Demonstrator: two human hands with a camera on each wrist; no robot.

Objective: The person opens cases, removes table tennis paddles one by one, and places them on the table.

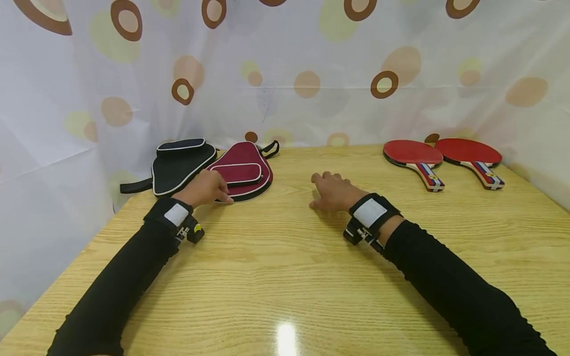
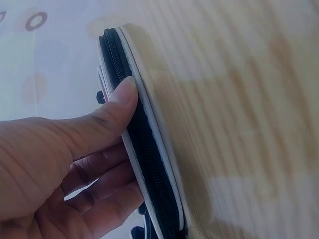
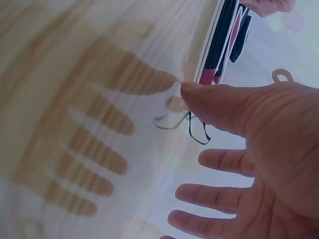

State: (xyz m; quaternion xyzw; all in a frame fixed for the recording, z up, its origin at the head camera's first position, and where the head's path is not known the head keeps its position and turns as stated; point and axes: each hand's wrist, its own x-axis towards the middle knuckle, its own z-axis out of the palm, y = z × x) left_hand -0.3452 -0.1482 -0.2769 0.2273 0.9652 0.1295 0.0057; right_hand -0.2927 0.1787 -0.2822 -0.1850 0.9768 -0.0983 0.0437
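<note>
The dark red table tennis paddle case [image 1: 242, 160] with white piping lies on the wooden table at the back left. My left hand [image 1: 206, 187] is at its near left side, fingers over the top by the pocket. In the left wrist view the thumb overlaps the dark zipper edge [image 2: 149, 159], with the other fingers loosely bent beside the case. My right hand [image 1: 334, 192] hovers over the table to the right of the case, fingers spread, holding nothing. The right wrist view shows its palm, with the case's edge [image 3: 219, 40] beyond the thumb.
A black paddle case [image 1: 180, 165] with a strap lies left of the red one. Two red table tennis paddles [image 1: 411, 151] [image 1: 467, 150] lie at the back right, handles toward me. A patterned curtain [image 1: 285, 64] hangs behind the wooden table [image 1: 276, 257].
</note>
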